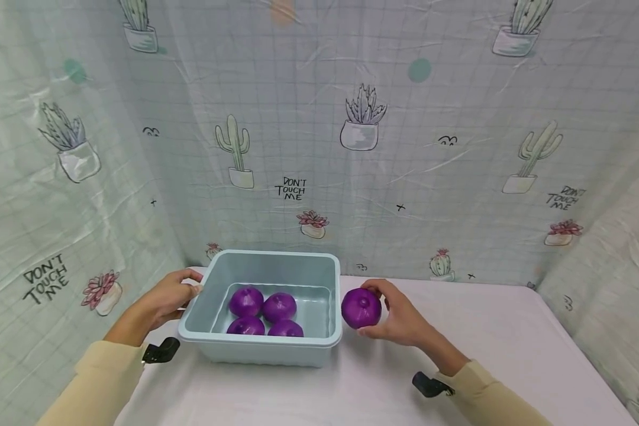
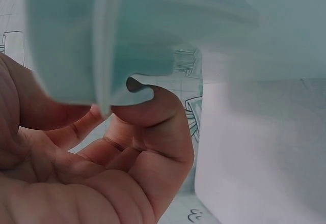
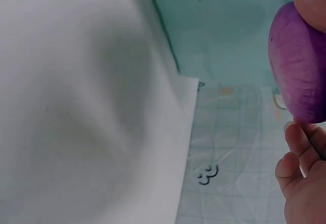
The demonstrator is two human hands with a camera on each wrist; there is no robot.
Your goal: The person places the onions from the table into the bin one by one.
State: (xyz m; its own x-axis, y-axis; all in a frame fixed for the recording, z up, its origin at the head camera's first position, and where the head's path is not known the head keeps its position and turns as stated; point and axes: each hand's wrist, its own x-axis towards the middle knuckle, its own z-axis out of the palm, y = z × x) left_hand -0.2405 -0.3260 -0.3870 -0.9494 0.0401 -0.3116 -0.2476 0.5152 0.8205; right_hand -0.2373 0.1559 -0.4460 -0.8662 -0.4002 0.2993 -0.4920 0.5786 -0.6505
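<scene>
A light blue-grey plastic bin (image 1: 319, 353) stands on the table, with several round purple onions (image 1: 247, 302) in its left and middle part. My left hand (image 1: 171, 297) grips the bin's left rim. In the left wrist view, the thumb and curled fingers (image 2: 163, 127) pinch the rim (image 2: 104, 56) between them. Just outside the bin's right wall, my right hand (image 1: 399, 316) holds another purple onion (image 1: 361, 308), whose small nub faces the head camera. Thumb and fingers lie on opposite sides of this onion (image 3: 298, 66) in the right wrist view.
The white table (image 1: 490, 331) extends to the right of the bin. Close behind it hangs a cactus-printed sheet (image 1: 394, 207), which also covers both sides. Dark wrist mounts (image 1: 161, 350) stick out from both sleeves.
</scene>
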